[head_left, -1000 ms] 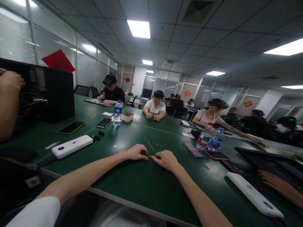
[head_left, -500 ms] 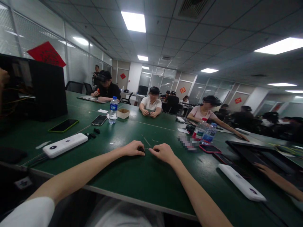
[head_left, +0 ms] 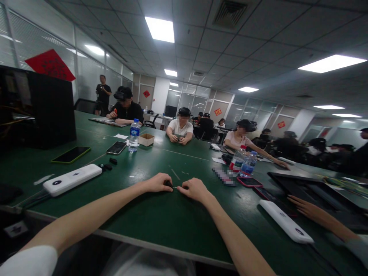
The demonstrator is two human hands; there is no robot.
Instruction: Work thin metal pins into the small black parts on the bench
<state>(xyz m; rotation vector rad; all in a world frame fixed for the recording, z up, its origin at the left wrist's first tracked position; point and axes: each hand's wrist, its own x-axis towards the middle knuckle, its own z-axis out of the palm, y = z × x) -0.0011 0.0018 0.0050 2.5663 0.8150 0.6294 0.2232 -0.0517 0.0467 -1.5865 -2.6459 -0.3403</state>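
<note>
My left hand (head_left: 158,183) is closed around a small black object (head_left: 168,184), low over the green table (head_left: 143,218). Just to its right, my right hand (head_left: 194,190) is closed in a pinch, thumb toward the left hand. A thin, pale tip shows in the narrow gap between the two hands. Whether the right fingers hold that tip is too small to tell. Several small black pieces (head_left: 107,167) lie farther left, beside a white power bank (head_left: 73,179).
Left are a green-edged phone (head_left: 71,154), another phone (head_left: 116,147), a water bottle (head_left: 134,136) and an open cardboard box (head_left: 146,140). Right are bottles (head_left: 248,164), a red-edged phone (head_left: 249,182), a second power bank (head_left: 285,221) and another person's hand (head_left: 309,209) by a black frame (head_left: 316,195).
The view has shifted slightly, so most things sit farther left. My hands have come closer together. The other person's hand at right has reached farther into view.
</note>
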